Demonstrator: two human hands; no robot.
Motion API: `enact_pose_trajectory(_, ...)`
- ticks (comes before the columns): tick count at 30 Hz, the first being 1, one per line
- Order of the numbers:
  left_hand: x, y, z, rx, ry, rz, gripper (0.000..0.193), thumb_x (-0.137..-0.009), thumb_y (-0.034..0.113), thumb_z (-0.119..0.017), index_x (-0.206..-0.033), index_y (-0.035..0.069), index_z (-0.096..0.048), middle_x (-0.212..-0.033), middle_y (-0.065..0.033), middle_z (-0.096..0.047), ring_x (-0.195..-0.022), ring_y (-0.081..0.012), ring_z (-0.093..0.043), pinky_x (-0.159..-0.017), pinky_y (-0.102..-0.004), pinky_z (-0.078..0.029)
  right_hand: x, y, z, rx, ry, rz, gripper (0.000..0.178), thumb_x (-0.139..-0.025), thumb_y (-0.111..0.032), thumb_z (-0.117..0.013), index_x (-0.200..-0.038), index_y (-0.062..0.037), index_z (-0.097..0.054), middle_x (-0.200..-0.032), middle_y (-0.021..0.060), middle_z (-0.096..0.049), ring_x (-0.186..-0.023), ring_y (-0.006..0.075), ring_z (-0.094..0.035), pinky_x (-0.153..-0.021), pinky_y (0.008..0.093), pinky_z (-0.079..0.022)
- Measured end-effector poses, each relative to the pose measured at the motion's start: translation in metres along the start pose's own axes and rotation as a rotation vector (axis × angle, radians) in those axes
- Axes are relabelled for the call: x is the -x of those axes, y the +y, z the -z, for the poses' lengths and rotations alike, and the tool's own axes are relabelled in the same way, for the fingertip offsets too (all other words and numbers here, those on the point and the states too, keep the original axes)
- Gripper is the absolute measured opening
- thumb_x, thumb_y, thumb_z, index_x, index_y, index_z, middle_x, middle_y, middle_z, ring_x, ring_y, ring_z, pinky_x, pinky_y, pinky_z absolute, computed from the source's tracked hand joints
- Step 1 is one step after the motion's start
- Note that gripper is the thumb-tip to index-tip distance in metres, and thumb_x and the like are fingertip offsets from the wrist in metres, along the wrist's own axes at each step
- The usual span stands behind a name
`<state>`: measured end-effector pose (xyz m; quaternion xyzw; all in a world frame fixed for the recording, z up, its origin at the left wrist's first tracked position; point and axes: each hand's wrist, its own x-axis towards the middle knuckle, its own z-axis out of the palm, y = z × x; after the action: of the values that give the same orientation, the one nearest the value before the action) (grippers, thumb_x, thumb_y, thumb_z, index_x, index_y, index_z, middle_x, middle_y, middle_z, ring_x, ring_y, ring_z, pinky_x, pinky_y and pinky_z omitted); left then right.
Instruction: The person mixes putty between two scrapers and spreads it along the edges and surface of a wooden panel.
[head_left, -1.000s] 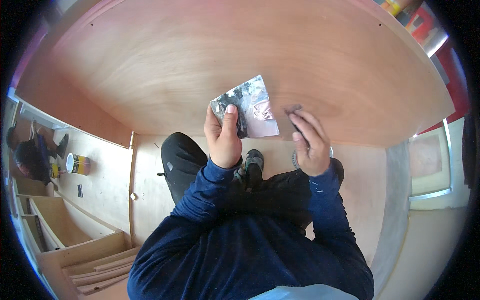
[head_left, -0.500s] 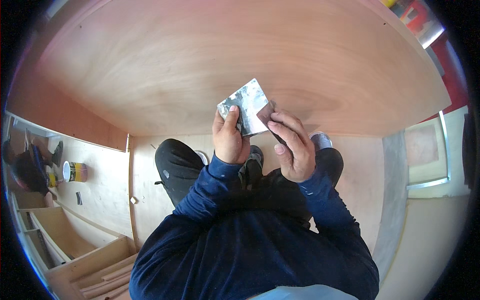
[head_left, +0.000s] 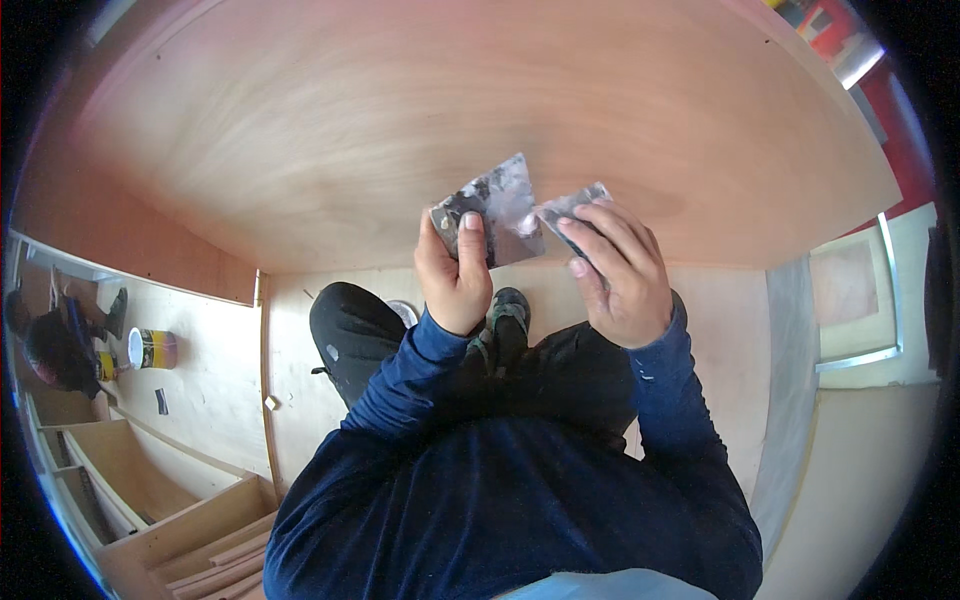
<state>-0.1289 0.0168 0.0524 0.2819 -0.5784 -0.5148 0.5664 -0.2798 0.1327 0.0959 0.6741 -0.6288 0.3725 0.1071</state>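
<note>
My left hand (head_left: 455,285) grips a flat, squarish putty scraper (head_left: 490,190), thumb on top. Dark and whitish smears cover its face, and a small pale dab of filler (head_left: 527,222) sits near its right edge. In my right hand (head_left: 632,280) is a second, smaller putty scraper (head_left: 572,207), pinched between the thumb and the fingers laid along it. Its left corner is right by the dab; whether the two blades touch I cannot tell. Both hands are in front of a broad wooden panel (head_left: 400,130), above my bent knees.
A paint bucket (head_left: 152,349) stands on the pale floor at left, near a crouched person (head_left: 62,340). Open wooden compartments (head_left: 190,515) with strips of wood lie at lower left. A metal-edged frame (head_left: 895,300) is at the right. A round lid or tub (head_left: 402,312) shows by my left knee.
My right hand has moved right, and its scraper now shows more of its face. The left scraper has tilted and looks duller, with the pale dab now visible on it.
</note>
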Motion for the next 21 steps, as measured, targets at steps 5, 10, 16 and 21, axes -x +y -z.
enact_pose_trajectory(5,-0.003,0.003,-0.009,-0.279,-0.084,-0.252,0.015,-0.096,0.009,-0.055,-0.105,-0.002,-0.055,-0.066,-0.0087,-0.062,-0.057,-0.0116,-0.057,-0.053,-0.0288,-0.044,0.004,-0.006,-0.011,0.118,-0.119,0.117,0.035,-0.078,-0.005,-0.063,-0.112,-0.0061,-0.065,-0.113,0.0105,-0.062,-0.111,0.0327,-0.056,-0.092,0.045,-0.044)
enact_pose_trajectory(10,-0.027,-0.005,-0.004,-0.042,0.111,-0.302,0.017,-0.097,0.008,-0.055,-0.111,-0.002,-0.054,-0.084,-0.0083,-0.065,-0.072,-0.0131,-0.061,-0.064,-0.0265,-0.048,0.012,-0.011,-0.028,-0.087,-0.266,0.111,0.029,-0.087,-0.013,-0.06,-0.114,-0.0029,-0.063,-0.117,0.0126,-0.06,-0.112,0.0345,-0.055,-0.094,0.0447,-0.044)
enact_pose_trajectory(16,-0.043,0.018,-0.003,0.457,0.019,0.321,0.021,-0.099,0.009,-0.05,-0.117,0.001,-0.053,-0.106,-0.008,-0.064,-0.096,-0.0163,-0.062,-0.086,-0.0309,-0.05,0.007,-0.007,-0.006,-0.294,0.166,-0.018,0.034,-0.098,-0.024,-0.051,-0.117,0.0041,-0.058,-0.123,0.0235,-0.055,-0.116,0.0388,-0.054,-0.099,0.0428,-0.043)
enact_pose_trajectory(21,-0.001,-0.022,-0.027,0.807,-0.06,0.582,0.019,-0.098,0.007,-0.047,-0.116,0.001,-0.05,-0.107,-0.0086,-0.063,-0.095,-0.0174,-0.063,-0.085,-0.0318,-0.052,0.006,-0.012,-0.024,-0.34,0.157,0.074,0.034,-0.097,-0.021,-0.051,-0.119,0.0042,-0.056,-0.126,0.0244,-0.053,-0.119,0.0431,-0.051,-0.101,0.0468,-0.041)
